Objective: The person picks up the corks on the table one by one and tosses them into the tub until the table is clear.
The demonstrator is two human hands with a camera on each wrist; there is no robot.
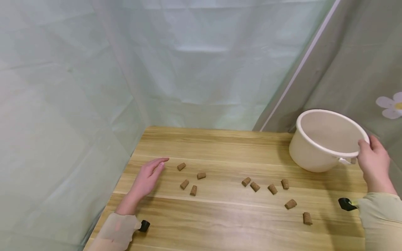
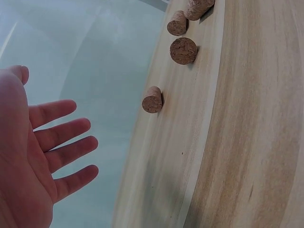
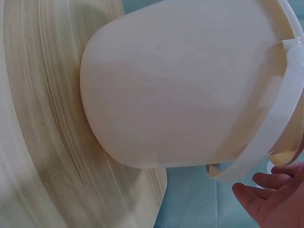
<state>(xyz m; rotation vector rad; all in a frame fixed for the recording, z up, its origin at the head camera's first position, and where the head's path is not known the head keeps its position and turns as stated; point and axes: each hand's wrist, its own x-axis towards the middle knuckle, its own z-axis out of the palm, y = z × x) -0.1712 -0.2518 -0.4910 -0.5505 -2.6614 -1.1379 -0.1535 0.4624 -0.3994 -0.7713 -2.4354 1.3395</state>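
head view | 6 o'clock: wood-grain tabletop (image 1: 220,223), brown streaks running across | 9 round to 12: pale green sheet (image 1: 204,62), creased, hanging behind the far edge | 2: grey sheet (image 1: 348,62), white strip (image 1: 302,63) slanting along its green border | 3: white flower (image 1: 388,103), yellow centre, on grey
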